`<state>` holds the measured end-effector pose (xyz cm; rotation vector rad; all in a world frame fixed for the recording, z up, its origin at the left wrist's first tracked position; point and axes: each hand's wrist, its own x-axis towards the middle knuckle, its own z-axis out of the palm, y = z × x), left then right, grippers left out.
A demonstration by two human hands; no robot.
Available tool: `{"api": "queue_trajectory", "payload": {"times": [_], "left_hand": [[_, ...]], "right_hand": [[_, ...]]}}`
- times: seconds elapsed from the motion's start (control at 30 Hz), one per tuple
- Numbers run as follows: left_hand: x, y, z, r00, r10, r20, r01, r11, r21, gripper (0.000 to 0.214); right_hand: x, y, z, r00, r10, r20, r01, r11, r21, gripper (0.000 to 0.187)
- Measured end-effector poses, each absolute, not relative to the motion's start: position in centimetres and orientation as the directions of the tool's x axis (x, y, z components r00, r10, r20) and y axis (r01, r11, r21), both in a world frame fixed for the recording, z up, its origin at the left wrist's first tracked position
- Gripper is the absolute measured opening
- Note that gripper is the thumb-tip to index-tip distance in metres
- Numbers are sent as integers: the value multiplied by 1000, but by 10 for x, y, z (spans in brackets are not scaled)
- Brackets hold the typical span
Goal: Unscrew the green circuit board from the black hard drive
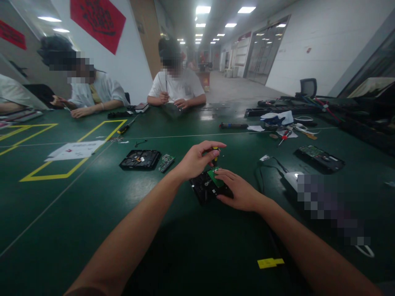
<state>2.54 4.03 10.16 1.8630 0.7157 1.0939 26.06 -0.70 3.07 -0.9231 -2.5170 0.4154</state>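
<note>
A black hard drive (200, 192) with a green circuit board (219, 179) on its upper face lies on the table in front of me. My left hand (197, 161) is closed around the yellow-and-black handle of a screwdriver (215, 156). The screwdriver stands nearly upright, its shaft pointing down at the circuit board; whether the tip sits in a screw is too small to tell. Gripping the drive's right side is my right hand (240, 191), thumb at the near edge and fingers over the board. Part of the drive is hidden under this hand.
Left of my hands are another black drive (140, 159) and a loose circuit board (166, 163). A third drive (320, 158), a cabled device (293, 179) and a red screwdriver (285, 136) lie to the right. Co-workers (177, 84) sit across the green table (101, 205).
</note>
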Motion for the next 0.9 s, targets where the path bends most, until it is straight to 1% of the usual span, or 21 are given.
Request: {"api": "queue_trajectory", "payload": {"times": [0.17, 0.33, 0.5, 0.63, 0.9], "left_hand": [[25, 40, 101, 475, 773, 420, 57, -504, 862, 31], [26, 40, 101, 496, 770, 401, 43, -483, 875, 34], [24, 40, 104, 542, 756, 368, 23, -451, 892, 38], [21, 39, 105, 563, 742, 365, 23, -455, 890, 37], [22, 40, 105, 551, 744, 378, 2, -454, 891, 34]], "right_hand": [[261, -7, 28, -697, 657, 287, 542, 745, -388, 58], [261, -6, 27, -699, 659, 278, 555, 745, -370, 56], [262, -6, 28, -698, 652, 297, 539, 751, -382, 55], [262, -7, 29, -696, 661, 279, 548, 741, -388, 56], [261, -7, 29, -690, 671, 270, 555, 730, -398, 55]]}}
